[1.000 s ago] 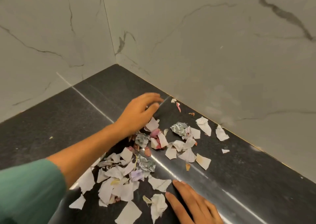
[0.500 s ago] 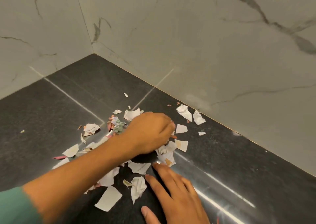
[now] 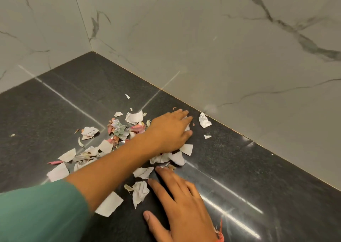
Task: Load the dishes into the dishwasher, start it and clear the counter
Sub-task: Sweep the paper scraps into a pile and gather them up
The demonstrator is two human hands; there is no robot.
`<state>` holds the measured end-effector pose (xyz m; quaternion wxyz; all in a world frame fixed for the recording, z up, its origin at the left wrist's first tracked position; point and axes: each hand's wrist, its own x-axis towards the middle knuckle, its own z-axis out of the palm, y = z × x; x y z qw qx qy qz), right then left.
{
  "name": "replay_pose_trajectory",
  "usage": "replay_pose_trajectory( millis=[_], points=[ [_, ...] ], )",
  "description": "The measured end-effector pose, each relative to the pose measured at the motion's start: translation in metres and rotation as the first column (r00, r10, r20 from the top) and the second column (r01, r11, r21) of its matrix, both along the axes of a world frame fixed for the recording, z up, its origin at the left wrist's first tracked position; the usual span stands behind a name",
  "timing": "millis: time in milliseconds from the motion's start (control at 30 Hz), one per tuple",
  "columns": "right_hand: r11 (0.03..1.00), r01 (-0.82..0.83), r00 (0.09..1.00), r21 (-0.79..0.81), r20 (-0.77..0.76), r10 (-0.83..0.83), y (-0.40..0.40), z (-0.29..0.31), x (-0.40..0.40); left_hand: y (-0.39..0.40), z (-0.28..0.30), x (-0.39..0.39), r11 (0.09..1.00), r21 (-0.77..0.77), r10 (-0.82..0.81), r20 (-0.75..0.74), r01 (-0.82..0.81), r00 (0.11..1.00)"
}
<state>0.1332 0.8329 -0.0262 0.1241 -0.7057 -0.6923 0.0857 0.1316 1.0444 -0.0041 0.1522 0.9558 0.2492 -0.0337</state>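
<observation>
Beyond the right hand (image 3: 177,204), out toward the marble wall (image 3: 239,57), the left hand (image 3: 169,131) now lies fingers-down on the far edge of the litter, having slid outward from where it sat bunched over the middle of the pile half a second ago. Its grip is loose: fingers fairly straight, pressing on paper scraps (image 3: 118,129), and whether any scrap is pinched under the palm I cannot tell. The right hand has crept forward too; it rests flat on the dark bench (image 3: 55,112), fingers straight and holding nothing, just nearside of the left hand with a crumpled scrap (image 3: 140,192) touching its fingers.

I judge this a raking sweep, the left hand set to drag stray bits back toward the right one, so the bench-clearing step is under way but far from done. One scrap (image 3: 204,120) lies just past the left fingertips by the wall.

No container, bin or dishwasher is in view.
</observation>
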Motion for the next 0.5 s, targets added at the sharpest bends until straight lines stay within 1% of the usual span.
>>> replay_pose_trajectory(
  millis=[33, 67, 133, 167, 200, 267, 333, 400, 500],
  points=[
    [1.000, 0.002, 1.000, 0.007, -0.001, -0.002, 0.000, 0.000, 0.000, 0.000, 0.008, -0.013, 1.000, 0.005, 0.003, -0.021, -0.003, 1.000],
    [1.000, -0.001, 1.000, 0.011, 0.000, 0.001, 0.000, 0.001, -0.001, 0.002, 0.015, -0.026, 0.999, 0.043, 0.018, -0.035, -0.017, 0.999],
    [1.000, -0.001, 1.000, 0.028, 0.005, 0.000, 0.000, 0.002, 0.000, 0.006, 0.027, -0.044, 0.982, 0.189, 0.039, -0.049, -0.030, 0.998],
    [0.999, -0.001, 1.000, 0.036, 0.004, 0.001, 0.000, 0.002, 0.000, 0.007, 0.030, -0.047, 0.970, 0.240, 0.039, -0.041, -0.028, 0.998],
    [0.999, 0.000, 1.000, 0.035, -0.003, 0.000, -0.001, 0.002, 0.000, 0.010, 0.031, -0.046, 0.967, 0.252, 0.025, -0.013, -0.021, 1.000],
    [1.000, 0.004, 1.000, 0.028, -0.012, -0.003, -0.001, 0.003, -0.001, 0.012, 0.027, -0.031, 0.981, 0.193, -0.040, 0.071, 0.025, 0.997],
    [1.000, 0.008, 1.000, 0.022, -0.020, -0.008, -0.001, 0.002, -0.001, 0.009, 0.018, -0.002, 0.980, 0.148, -0.152, 0.105, 0.135, 0.983],
    [1.000, 0.010, 0.999, 0.016, -0.039, -0.009, -0.001, 0.001, -0.001, 0.003, 0.008, 0.027, 0.956, 0.165, -0.256, 0.063, 0.243, 0.965],
    [1.000, 0.013, 0.999, 0.023, -0.030, -0.012, -0.002, 0.000, -0.001, 0.001, -0.004, 0.038, 0.952, 0.127, -0.272, -0.055, 0.277, 0.961]
  ],
)
